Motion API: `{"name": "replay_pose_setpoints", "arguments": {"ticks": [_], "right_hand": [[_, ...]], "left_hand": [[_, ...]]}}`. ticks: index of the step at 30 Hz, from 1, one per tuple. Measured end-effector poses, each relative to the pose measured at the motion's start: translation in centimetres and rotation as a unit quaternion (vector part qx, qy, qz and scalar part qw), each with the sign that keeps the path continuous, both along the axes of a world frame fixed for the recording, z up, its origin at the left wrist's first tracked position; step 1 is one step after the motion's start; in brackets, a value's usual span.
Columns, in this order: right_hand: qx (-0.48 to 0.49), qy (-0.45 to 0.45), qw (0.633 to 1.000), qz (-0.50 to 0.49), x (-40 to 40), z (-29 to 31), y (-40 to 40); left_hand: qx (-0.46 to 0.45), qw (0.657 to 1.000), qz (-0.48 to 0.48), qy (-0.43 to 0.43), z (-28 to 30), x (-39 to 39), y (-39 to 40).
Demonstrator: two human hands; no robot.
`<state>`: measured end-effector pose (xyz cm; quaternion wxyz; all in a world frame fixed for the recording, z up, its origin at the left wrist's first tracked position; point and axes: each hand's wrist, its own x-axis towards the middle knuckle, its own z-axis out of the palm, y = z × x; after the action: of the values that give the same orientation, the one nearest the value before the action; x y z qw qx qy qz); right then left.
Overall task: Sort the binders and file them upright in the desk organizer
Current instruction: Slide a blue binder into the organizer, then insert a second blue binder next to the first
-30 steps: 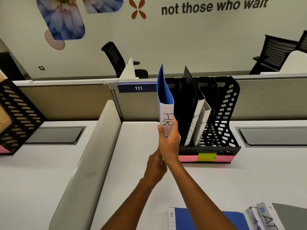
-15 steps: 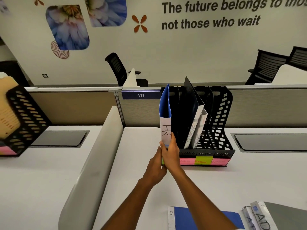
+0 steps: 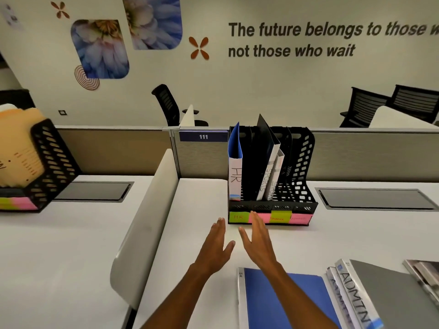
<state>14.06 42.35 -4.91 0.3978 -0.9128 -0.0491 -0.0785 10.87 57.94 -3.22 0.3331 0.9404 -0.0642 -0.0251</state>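
A black mesh desk organizer [image 3: 301, 186] stands at the back of the desk with coloured sticky labels along its front. A blue binder marked HR [image 3: 235, 162] stands upright in its leftmost slot. Two black binders marked SPORTS [image 3: 267, 162] lean in a middle slot. My left hand [image 3: 215, 243] and my right hand [image 3: 257, 241] hover with straight fingers just in front of the organizer, holding nothing. Another blue binder [image 3: 285, 302] lies flat near me, with grey binders marked ADMIN [image 3: 354, 295] beside it on the right.
A white curved divider [image 3: 147, 224] splits this desk from the left one, where a second black organizer [image 3: 45, 167] holds tan folders. Grey cable hatches [image 3: 375, 198] are set into the desktops. A partition wall [image 3: 370, 155] runs behind.
Both hands have let go of the HR binder, which now stands in the leftmost slot. The hands have drawn back toward me and opened. The camera has tilted up.
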Motion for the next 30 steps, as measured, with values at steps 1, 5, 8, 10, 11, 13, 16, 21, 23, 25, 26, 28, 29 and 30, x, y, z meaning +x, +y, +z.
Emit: {"name": "replay_pose_setpoints", "arguments": {"ticks": [1, 5, 8, 10, 11, 13, 16, 21, 23, 25, 26, 28, 29, 30], "right_hand": [[-0.005, 0.007, 1.000, -0.007, -0.8, -0.2, -0.5], [-0.021, 0.059, 0.998, -0.029, -4.3, -1.3, -2.1], [-0.043, 0.110, 0.992, -0.040, -7.2, -2.4, -3.0], [-0.050, 0.134, 0.989, -0.047, -9.3, -3.0, -3.3], [-0.050, 0.143, 0.987, -0.052, -10.4, -3.2, -3.5], [-0.053, 0.156, 0.984, -0.060, -12.6, -3.7, -3.7], [-0.071, 0.169, 0.981, -0.065, -16.1, -4.3, -4.2], [-0.072, 0.183, 0.977, -0.080, -21.0, -4.9, -5.0], [-0.072, 0.188, 0.975, -0.089, -22.7, -5.2, -5.4], [-0.077, 0.195, 0.973, -0.098, -24.4, -5.3, -6.0], [-0.081, 0.201, 0.971, -0.103, -25.1, -5.4, -6.3], [-0.093, 0.215, 0.966, -0.111, -26.2, -5.5, -7.0], [-0.100, 0.221, 0.963, -0.113, -26.8, -5.6, -7.4], [-0.106, 0.227, 0.961, -0.114, -27.2, -5.6, -7.6]], "left_hand": [[-0.004, 1.000, -0.001, 0.006, 0.0, -0.8, 0.0], [-0.015, 0.999, 0.001, 0.031, -0.8, -3.9, -0.1], [-0.022, 0.998, -0.013, 0.056, -1.8, -6.5, -0.4], [-0.032, 0.996, -0.027, 0.072, -2.4, -8.3, -0.6], [-0.035, 0.996, -0.033, 0.078, -2.6, -9.3, -0.6], [-0.037, 0.995, -0.041, 0.088, -3.2, -11.2, -0.7], [-0.046, 0.992, -0.058, 0.103, -3.7, -14.0, -0.8], [-0.064, 0.989, -0.066, 0.120, -3.6, -18.1, -1.2], [-0.064, 0.987, -0.066, 0.133, -3.7, -19.4, -1.3], [-0.061, 0.984, -0.065, 0.152, -3.7, -20.5, -1.5], [-0.061, 0.983, -0.065, 0.162, -3.7, -20.9, -1.7], [-0.060, 0.980, -0.065, 0.180, -3.8, -21.6, -2.0], [-0.057, 0.979, -0.066, 0.187, -3.9, -21.9, -2.2], [-0.054, 0.978, -0.066, 0.192, -3.9, -22.2, -2.3]]}}
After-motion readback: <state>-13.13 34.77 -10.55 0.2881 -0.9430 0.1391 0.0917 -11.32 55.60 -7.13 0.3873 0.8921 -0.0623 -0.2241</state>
